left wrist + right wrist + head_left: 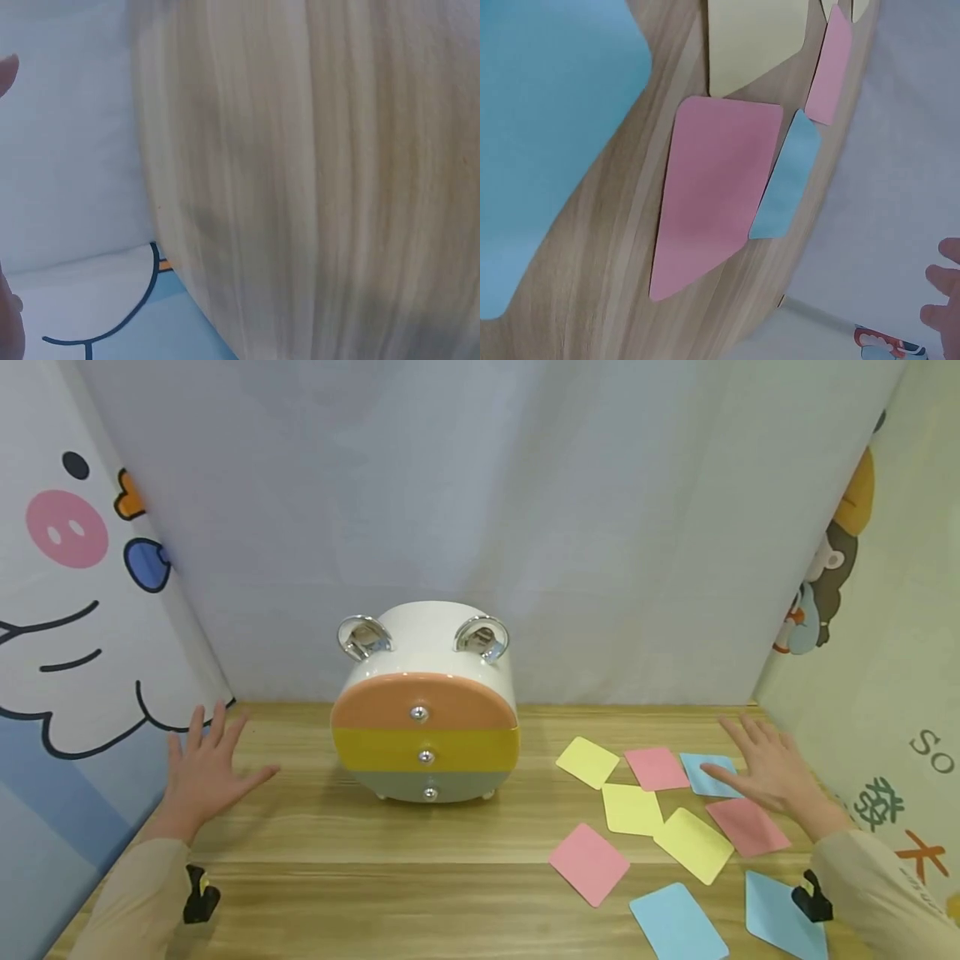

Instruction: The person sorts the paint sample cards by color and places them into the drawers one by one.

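Left grip: fingers straight and fanned apart; the left hand is at nine o'clock from the drawer box, near the table's edge.
Right grip: fingers spread apart; the right hand is at three o'clock from the box, its thumb overlapping the far blue card in the head view; contact cannot be told.
Drawer box: upright, rounded and white, with silver ears at eleven and one o'clock.
Box front: top to bottom, orange drawer, yellow drawer and grey-green drawer, each with a silver knob, all flush.
Yellow cards: three, running from three toward four o'clock of the box.
Pink cards: three; one at four o'clock, two nearer three, close to the right hand.
Other blue cards: two, around four o'clock, the outer one partly behind a black wrist device.
Table: wood-grained top beneath everything.
Backdrop: pale grey cloth at twelve o'clock, cartoon-printed panels at ten and two.
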Available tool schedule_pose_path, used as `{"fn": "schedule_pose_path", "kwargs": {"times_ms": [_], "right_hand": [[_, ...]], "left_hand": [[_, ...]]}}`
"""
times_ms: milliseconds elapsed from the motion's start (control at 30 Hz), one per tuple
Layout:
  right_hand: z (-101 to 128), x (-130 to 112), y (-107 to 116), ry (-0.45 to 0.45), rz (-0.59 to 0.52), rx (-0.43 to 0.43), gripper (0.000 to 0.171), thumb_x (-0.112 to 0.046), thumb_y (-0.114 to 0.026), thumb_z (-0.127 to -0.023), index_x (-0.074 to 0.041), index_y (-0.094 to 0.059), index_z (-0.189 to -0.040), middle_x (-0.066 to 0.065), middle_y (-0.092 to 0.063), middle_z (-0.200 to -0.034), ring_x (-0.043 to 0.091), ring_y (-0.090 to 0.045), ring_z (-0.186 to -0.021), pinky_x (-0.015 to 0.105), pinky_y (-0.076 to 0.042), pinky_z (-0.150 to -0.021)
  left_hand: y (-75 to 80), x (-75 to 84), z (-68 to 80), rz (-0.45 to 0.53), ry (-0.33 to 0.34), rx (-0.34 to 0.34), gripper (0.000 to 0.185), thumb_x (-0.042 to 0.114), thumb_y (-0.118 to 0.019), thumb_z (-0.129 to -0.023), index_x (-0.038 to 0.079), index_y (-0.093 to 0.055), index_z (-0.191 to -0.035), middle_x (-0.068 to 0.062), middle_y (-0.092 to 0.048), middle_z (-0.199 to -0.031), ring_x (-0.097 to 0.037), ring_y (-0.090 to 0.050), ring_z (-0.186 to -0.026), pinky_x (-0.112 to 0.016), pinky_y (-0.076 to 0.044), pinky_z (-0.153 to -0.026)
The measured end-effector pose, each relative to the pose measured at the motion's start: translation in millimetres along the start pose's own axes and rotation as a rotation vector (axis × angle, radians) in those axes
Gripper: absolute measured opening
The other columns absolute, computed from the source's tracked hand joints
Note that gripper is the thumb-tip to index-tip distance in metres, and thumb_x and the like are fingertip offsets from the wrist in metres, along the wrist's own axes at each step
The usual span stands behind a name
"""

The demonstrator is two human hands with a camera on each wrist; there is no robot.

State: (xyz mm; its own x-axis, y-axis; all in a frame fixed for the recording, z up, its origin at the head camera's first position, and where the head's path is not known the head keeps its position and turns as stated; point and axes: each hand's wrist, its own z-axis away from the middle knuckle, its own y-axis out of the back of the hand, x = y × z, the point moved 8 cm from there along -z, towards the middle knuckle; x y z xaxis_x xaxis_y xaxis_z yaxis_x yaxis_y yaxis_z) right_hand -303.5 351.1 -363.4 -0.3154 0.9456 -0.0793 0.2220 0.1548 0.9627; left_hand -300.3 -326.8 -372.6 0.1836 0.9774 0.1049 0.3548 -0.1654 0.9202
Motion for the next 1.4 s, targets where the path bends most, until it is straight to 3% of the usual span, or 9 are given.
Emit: {"fn": "schedule_pose_path", "kwargs": {"times_ms": [267,500,633,800,967,1100,1400], "right_hand": [[-6,-13,7,0.035,-0.201,0.079,0.075,-0.036,-0.064,-0.081,0.000,-0.032,-0.138,0.029,-0.035,-0.133,0.050,-0.032,-0.118,0.066,-0.026,-0.089],[-14,-33,10,0.009,-0.298,0.074,0.072,-0.035,-0.063,-0.083,-0.002,-0.031,-0.139,0.027,-0.036,-0.134,0.047,-0.032,-0.120,0.065,-0.028,-0.089],[-18,-48,13,0.019,-0.409,0.099,0.067,-0.029,-0.062,-0.085,-0.002,-0.031,-0.139,0.027,-0.038,-0.132,0.045,-0.034,-0.119,0.064,-0.029,-0.089],[-27,-73,24,0.082,-0.558,0.166,0.060,-0.016,-0.061,-0.085,0.000,-0.035,-0.136,0.024,-0.044,-0.129,0.038,-0.040,-0.116,0.051,-0.033,-0.093],[-34,-104,34,0.157,-0.650,0.200,0.058,-0.007,-0.062,-0.083,-0.002,-0.038,-0.135,0.018,-0.048,-0.127,0.032,-0.044,-0.113,0.034,-0.036,-0.092],[-39,-128,37,0.216,-0.701,0.216,0.059,-0.003,-0.063,-0.080,-0.001,-0.040,-0.133,0.017,-0.050,-0.124,0.031,-0.045,-0.110,0.037,-0.039,-0.092],[-49,-197,52,0.270,-0.801,0.221,0.059,0.005,-0.067,-0.074,0.005,-0.043,-0.127,0.021,-0.053,-0.115,0.036,-0.050,-0.103,0.051,-0.043,-0.084]], "left_hand": [[21.2,22.3,-14.9,0.150,-0.079,0.099,0.087,0.053,-0.057,-0.082,0.001,-0.023,-0.142,-0.031,-0.016,-0.143,-0.045,-0.005,-0.134,-0.064,-0.014,-0.101],[43.4,49.4,-27.5,0.260,-0.161,0.184,0.082,0.039,-0.067,-0.079,0.004,-0.027,-0.142,-0.025,-0.025,-0.143,-0.039,-0.018,-0.133,-0.062,-0.023,-0.100],[51.6,67.0,-30.6,0.273,-0.228,0.229,0.076,0.042,-0.063,-0.082,0.005,-0.031,-0.140,-0.022,-0.031,-0.140,-0.037,-0.026,-0.130,-0.061,-0.030,-0.095],[63.7,91.4,-32.7,0.269,-0.325,0.309,0.071,0.053,-0.050,-0.086,0.006,-0.038,-0.137,-0.020,-0.039,-0.136,-0.039,-0.036,-0.123,-0.059,-0.036,-0.091],[74.1,113.0,-38.2,0.311,-0.385,0.333,0.067,0.051,-0.046,-0.088,0.005,-0.039,-0.136,-0.020,-0.043,-0.133,-0.039,-0.042,-0.118,-0.057,-0.037,-0.091],[77.2,124.1,-42.9,0.347,-0.401,0.338,0.065,0.050,-0.048,-0.088,0.004,-0.041,-0.134,-0.020,-0.047,-0.128,-0.040,-0.046,-0.113,-0.055,-0.037,-0.091],[77.0,136.2,-47.9,0.364,-0.430,0.365,0.059,0.045,-0.049,-0.089,0.002,-0.045,-0.129,-0.019,-0.055,-0.115,-0.034,-0.056,-0.095,-0.052,-0.047,-0.073]]}}
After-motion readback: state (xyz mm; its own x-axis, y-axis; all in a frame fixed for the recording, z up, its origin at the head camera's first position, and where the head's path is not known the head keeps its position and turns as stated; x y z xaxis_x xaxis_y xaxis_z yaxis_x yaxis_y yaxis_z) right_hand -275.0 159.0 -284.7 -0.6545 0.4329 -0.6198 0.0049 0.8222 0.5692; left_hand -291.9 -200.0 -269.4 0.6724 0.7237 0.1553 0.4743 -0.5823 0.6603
